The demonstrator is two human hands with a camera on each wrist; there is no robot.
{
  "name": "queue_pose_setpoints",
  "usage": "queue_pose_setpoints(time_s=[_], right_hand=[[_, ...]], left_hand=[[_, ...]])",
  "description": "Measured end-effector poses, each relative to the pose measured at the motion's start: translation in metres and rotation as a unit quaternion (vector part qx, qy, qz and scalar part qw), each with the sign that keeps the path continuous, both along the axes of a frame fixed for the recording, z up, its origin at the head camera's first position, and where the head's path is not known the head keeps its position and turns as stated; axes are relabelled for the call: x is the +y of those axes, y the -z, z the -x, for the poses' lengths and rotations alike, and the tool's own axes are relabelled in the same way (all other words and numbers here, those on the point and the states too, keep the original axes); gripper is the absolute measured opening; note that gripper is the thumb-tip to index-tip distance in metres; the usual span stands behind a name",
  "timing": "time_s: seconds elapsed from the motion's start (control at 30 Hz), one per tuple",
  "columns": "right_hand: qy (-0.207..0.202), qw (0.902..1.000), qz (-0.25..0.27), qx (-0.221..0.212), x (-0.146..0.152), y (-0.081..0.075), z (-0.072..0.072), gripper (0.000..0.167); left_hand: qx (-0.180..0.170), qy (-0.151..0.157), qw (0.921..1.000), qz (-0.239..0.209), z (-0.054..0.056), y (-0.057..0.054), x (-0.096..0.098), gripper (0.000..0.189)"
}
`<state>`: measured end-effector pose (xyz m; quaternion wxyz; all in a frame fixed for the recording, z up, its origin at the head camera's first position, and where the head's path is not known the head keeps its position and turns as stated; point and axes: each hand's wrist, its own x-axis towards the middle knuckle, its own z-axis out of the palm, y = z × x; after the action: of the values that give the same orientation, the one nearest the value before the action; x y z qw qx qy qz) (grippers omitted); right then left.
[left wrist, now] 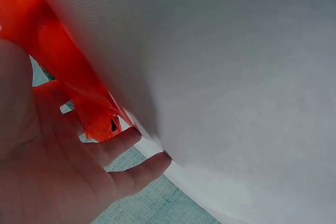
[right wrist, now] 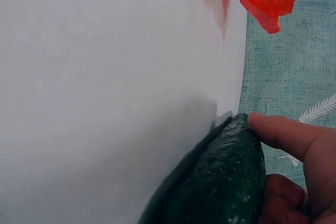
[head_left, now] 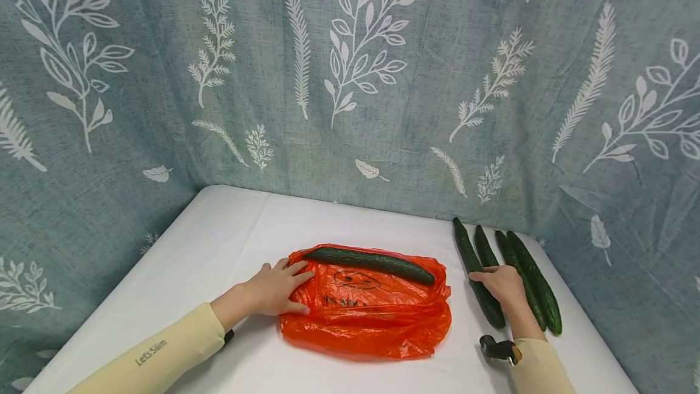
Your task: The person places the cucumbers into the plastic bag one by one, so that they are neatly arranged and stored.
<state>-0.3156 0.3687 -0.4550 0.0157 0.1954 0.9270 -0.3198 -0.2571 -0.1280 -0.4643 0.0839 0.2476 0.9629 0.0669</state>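
Observation:
An orange-red plastic bag (head_left: 361, 336) with black print lies on the white table, and one long dark-green cucumber (head_left: 377, 261) rests across its far part. My left hand (head_left: 276, 292), fingers spread, rests at the bag's left edge; its straight fingers also show beside the red plastic (left wrist: 65, 51) in the left wrist view. To the right, several cucumbers lie side by side. My right hand (head_left: 504, 287) grips the leftmost one (head_left: 465, 247) around its middle. In the right wrist view a digit touches that cucumber's dark skin (right wrist: 220, 177), with curled fingers on its right side.
Two more cucumbers (head_left: 541, 284) lie to the right of my right hand, and another (head_left: 483, 245) partly under it. A white cloth (head_left: 246, 217) covers the table. Leaf-patterned blue-green curtains (head_left: 306, 151) stand along the back and sides.

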Motion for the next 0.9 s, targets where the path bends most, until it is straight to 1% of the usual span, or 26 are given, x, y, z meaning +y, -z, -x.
queue_pose_setpoints(time_s=[0.13, 0.3, 0.5, 0.6, 0.8, 0.9], right_hand=[[-0.004, 1.0000, -0.001, -0.001, 0.0032, -0.0016, 0.0016, 0.068], [-0.015, 0.9996, -0.024, 0.007, 0.0048, -0.0009, 0.0018, 0.064], [-0.012, 0.9994, -0.032, 0.006, 0.0072, 0.0061, -0.0035, 0.058], [-0.010, 0.9994, -0.031, 0.012, 0.0066, 0.0066, -0.0052, 0.056], [-0.010, 0.9996, -0.019, 0.020, 0.0044, 0.0020, -0.0042, 0.052], [-0.009, 0.9996, -0.020, 0.020, 0.0038, -0.0001, -0.0027, 0.053]], left_hand=[[0.004, 0.000, 1.0000, 0.003, 0.0008, -0.0015, 0.0018, 0.083], [0.005, -0.001, 1.0000, 0.000, -0.0012, -0.0004, 0.0028, 0.084], [-0.001, 0.000, 1.0000, 0.000, -0.0060, 0.0032, 0.0033, 0.085], [0.000, -0.002, 1.0000, -0.001, -0.0069, 0.0024, 0.0037, 0.085], [0.000, -0.003, 1.0000, 0.000, -0.0046, 0.0010, 0.0037, 0.084], [0.001, -0.003, 1.0000, 0.004, -0.0026, 0.0007, 0.0028, 0.085]])
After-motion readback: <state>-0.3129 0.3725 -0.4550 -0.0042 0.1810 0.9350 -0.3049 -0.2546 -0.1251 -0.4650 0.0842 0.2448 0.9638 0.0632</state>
